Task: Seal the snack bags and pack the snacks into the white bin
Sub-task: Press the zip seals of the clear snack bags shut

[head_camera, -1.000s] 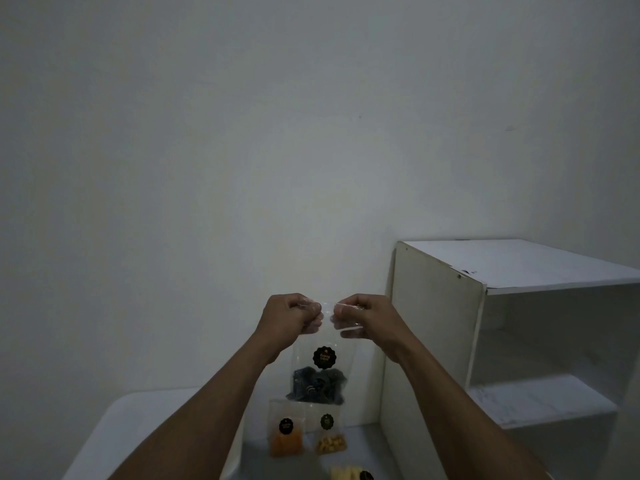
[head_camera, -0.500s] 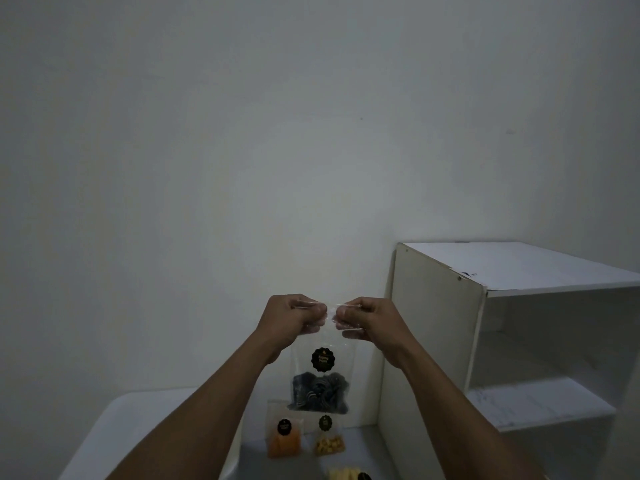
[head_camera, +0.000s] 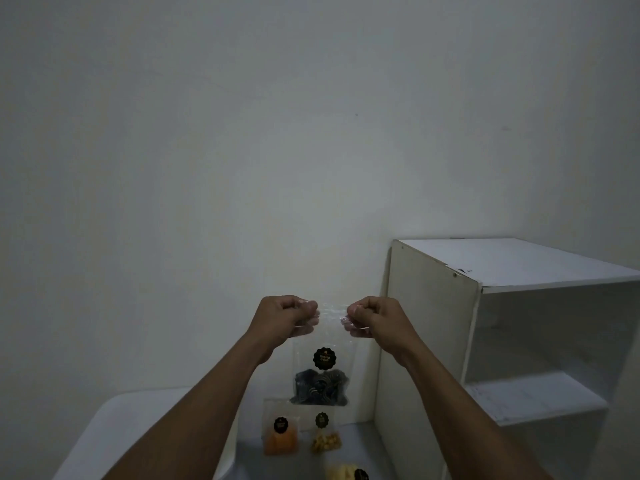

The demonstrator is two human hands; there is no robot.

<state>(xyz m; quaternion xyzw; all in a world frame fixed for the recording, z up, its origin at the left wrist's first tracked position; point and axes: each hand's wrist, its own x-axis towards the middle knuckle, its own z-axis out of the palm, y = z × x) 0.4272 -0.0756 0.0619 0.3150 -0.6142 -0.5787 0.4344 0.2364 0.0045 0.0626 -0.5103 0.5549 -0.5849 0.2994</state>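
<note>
Head view: you hold a clear snack bag [head_camera: 323, 375] of dark pieces up in the air.
Your left hand [head_camera: 284, 318] and right hand [head_camera: 375, 318] pinch its top strip, fingers curled, slightly apart, probably keeping it taut to press shut; an orange snack bag [head_camera: 280, 434] stands below.

Left hand [head_camera: 282, 318] and right hand [head_camera: 375, 318] pinch top corners of clear snack bag [head_camera: 323, 362] held up before wall; dark snacks sit at its bottom. Below, orange snack bag [head_camera: 280, 433] and nut bag [head_camera: 325, 434] stand side by side. White shelf unit [head_camera: 433, 341] stands right. White surface [head_camera: 114, 434] lower left.
</note>
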